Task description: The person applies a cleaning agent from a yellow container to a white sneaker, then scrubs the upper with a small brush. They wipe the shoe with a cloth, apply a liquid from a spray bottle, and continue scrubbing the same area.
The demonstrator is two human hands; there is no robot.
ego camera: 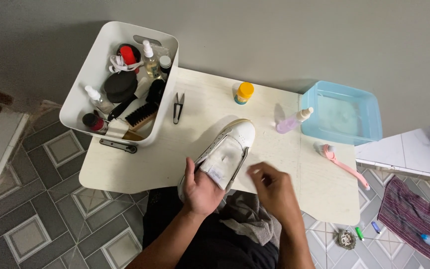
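A person's left hand (202,188) keeps a closed grip on the heel end of a white sneaker (225,152), thumb along the shoe's left side and fingers curled under it, at the near edge of a pale counter (140,167). The shoe's long axis runs from that grip away and slightly to the right, toe pointing toward the far wall, tongue turned up and open to view. The right hand (273,188) hovers just beside the shoe's right flank, fingers loosely bent with the tips drawn together; whether they pinch anything small cannot be told. It is the nearer free hand to the shoe's open top. A grey cloth (250,219) lies in the lap below both hands. Farther out on the counter stand a yellow-capped jar (244,92), a small spray bottle (291,122), black snips (178,107) and a pink brush (342,164); a white caddy (90,74) of brushes and bottles sits at the far left, a light-blue tub (369,112) at the far right.
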